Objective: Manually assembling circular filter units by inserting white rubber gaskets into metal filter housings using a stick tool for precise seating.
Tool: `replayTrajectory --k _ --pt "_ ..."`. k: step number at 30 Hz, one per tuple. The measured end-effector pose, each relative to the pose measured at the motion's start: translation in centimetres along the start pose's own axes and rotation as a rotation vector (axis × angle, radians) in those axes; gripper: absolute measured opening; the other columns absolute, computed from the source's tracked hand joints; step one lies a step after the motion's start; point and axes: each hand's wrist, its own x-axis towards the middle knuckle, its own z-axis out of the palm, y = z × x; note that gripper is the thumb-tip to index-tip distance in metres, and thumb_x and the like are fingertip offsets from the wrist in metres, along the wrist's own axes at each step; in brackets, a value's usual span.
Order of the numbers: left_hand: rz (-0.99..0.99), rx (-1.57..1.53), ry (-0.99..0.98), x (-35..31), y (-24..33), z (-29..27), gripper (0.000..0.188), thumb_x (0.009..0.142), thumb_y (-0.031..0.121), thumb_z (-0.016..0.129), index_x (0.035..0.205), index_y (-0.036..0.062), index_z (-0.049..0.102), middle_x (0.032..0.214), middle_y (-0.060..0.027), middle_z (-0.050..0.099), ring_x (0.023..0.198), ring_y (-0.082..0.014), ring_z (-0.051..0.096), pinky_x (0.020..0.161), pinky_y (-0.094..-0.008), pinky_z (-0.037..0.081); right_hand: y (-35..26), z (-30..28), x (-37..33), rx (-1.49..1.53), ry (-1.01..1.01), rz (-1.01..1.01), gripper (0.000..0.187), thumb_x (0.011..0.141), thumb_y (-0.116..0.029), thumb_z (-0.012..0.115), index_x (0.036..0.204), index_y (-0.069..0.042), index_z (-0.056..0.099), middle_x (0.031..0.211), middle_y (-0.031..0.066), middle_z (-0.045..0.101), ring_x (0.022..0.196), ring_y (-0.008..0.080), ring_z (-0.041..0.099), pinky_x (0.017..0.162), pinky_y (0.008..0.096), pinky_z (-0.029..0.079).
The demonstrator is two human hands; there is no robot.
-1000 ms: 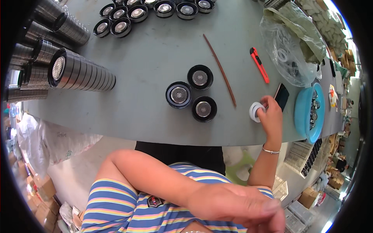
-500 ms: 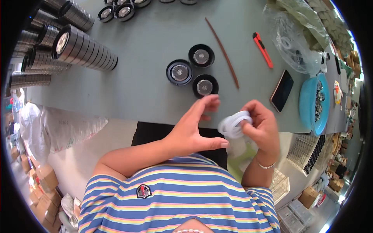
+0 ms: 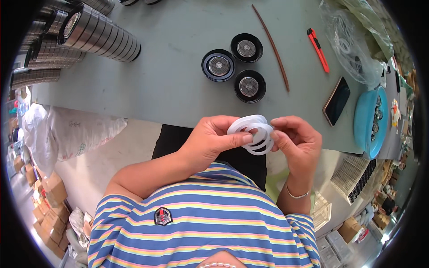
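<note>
White rings (image 3: pixel 252 134), a small bunch of thin flat ones, held between both hands just off the near table edge, above the lap, centre of view. Left hand (image 3: pixel 210 140) comes in from 7 o'clock, thumb and index pinched on the bunch's left side, other fingers curled loosely behind. Right hand (image 3: pixel 297 143) at 3 o'clock of the rings, fingertips closed on their right side, thin bracelet (image 3: pixel 297 195) on the wrist. How many rings, cannot tell; they overlap and splay slightly.

Striped shirt (image 3: pixel 201 223) fills the bottom, 6 o'clock. Grey table (image 3: pixel 170 89) starts just beyond the hands. Past the rings toward 12: three round black discs (image 3: pixel 234 64) with silver centres, clustered, touching or nearly so. Right of them a long thin brown stick (image 3: pixel 270 44) lying slantwise. Phone (image 3: pixel 336 100) face down at 2 o'clock of the hands, near the table edge; blue bowl (image 3: pixel 366 118) just beside it, small parts inside. Orange cutter (image 3: pixel 318 50) further out, beyond the phone. Clear plastic bag (image 3: pixel 353 40) with white rings at far right, 1 o'clock. Far left, 10 to 11 o'clock: rows of stacked metal discs (image 3: pixel 100 38) lying on their sides. White sacks (image 3: pixel 76 131) on the floor at 9 o'clock, below the table edge
</note>
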Motion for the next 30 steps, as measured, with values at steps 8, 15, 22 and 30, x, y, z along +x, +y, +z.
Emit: replayTrajectory --k 8,15,22,30 --pt "0.136 0.089 0.166 -0.3 0.4 -0.9 0.017 0.092 0.012 0.081 0.104 0.0023 0.076 0.097 -0.0026 0.074 0.088 -0.0086 0.067 0.078 -0.0250 0.055 0.0 0.1 0.9 -0.249 -0.051 -0.161 0.014 0.083 0.008 0.076 0.096 0.006 0.071 0.089 0.0090 0.066 0.076 0.0111 0.063 0.065 0.0210 0.051" --pt "0.107 -0.025 0.245 -0.5 0.6 -3.1 0.026 0.099 0.026 0.074 0.116 0.0070 0.072 0.099 -0.0008 0.073 0.089 -0.0081 0.064 0.076 -0.0244 0.051 -0.4 0.4 6.5 -0.244 0.084 -0.001 0.006 0.089 -0.002 0.075 0.092 0.003 0.073 0.075 -0.0025 0.065 0.065 0.0025 0.055 0.056 0.0194 0.040" --pt "0.132 -0.101 0.161 -0.7 0.7 -4.2 0.027 0.105 0.028 0.062 0.120 0.0075 0.071 0.105 -0.0008 0.072 0.097 -0.0077 0.064 0.082 -0.0250 0.050 2.2 2.1 9.1 -0.664 0.116 -0.218 0.008 0.085 -0.002 0.080 0.091 0.000 0.074 0.077 -0.0005 0.068 0.064 0.0047 0.057 0.059 0.0217 0.045" --pt "0.186 0.009 0.189 -0.4 1.1 -3.4 0.025 0.098 0.016 0.073 0.119 0.0033 0.072 0.096 -0.0026 0.075 0.089 -0.0115 0.069 0.082 -0.0272 0.054 1.6 1.9 6.4 -0.283 -0.020 -0.198 0.013 0.086 -0.006 0.081 0.095 0.000 0.074 0.086 0.0022 0.070 0.065 0.0055 0.059 0.057 0.0222 0.044"
